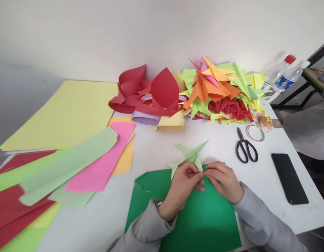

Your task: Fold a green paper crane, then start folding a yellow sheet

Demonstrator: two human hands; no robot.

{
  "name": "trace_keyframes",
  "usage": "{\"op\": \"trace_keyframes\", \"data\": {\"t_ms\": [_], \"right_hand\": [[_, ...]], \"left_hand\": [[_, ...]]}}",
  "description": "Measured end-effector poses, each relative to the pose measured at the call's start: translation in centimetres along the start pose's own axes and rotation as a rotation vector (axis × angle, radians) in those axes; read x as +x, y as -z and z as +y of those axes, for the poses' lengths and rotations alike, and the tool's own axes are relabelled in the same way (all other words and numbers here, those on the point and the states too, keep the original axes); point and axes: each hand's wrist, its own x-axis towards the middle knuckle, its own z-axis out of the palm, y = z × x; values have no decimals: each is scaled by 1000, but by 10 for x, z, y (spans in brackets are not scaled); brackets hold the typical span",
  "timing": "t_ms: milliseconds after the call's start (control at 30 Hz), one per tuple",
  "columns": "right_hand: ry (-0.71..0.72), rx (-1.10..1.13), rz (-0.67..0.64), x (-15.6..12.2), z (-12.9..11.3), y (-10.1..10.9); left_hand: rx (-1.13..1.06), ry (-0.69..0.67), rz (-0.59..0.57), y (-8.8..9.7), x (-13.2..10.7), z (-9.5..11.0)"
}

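A light green folded paper figure with pointed wings lies on the white table, its near end over a dark green sheet. My left hand pinches the figure's near end from the left. My right hand pinches the same end from the right, fingertips meeting those of the left hand. Both hands rest on the dark green sheet.
Loose coloured sheets cover the left side. A heap of folded paper figures and curled red strips lies at the back. Black scissors, a tape roll, a black phone and two bottles are to the right.
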Motion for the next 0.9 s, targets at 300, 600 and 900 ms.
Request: {"op": "trace_keyframes", "data": {"t_ms": [300, 600, 900], "right_hand": [[102, -102, -53, 3, 6, 4], [151, -143, -106, 6, 8, 7], [135, -65, -119, 6, 10, 7]], "left_hand": [[10, 11, -5, 0, 0, -1], [47, 0, 36, -3, -1, -1], [61, -21, 42, -3, 0, -5]]}}
